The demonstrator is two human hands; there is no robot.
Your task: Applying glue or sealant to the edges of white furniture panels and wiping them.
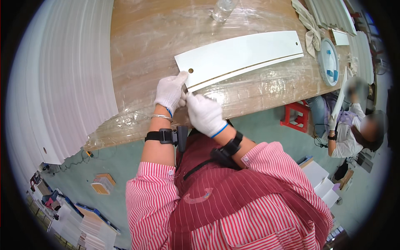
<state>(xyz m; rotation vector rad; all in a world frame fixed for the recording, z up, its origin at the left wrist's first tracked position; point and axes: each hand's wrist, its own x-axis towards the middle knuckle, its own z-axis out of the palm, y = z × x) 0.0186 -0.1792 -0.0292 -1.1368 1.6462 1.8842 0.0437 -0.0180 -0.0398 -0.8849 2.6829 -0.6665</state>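
Observation:
A long white board (241,54) lies on the film-covered table, with a brown groove along its near edge and a round hole close to each end. My left hand (170,91), in a white knitted glove, grips the board's near left corner, thumb on top and fingers curled below. Right beside that corner is my gloved right hand (205,113), its fingers pinched together at the groove's end. A small dark piece shows between the two hands; its kind is too hidden to make out.
A tall stack of white panels (75,62) fills the table's left side. Beyond the board stands a clear jar (224,10). A cloth (307,27) and a round white lid (328,62) with blue pieces lie at right. Past a red stool (296,118), another person holds a white strip.

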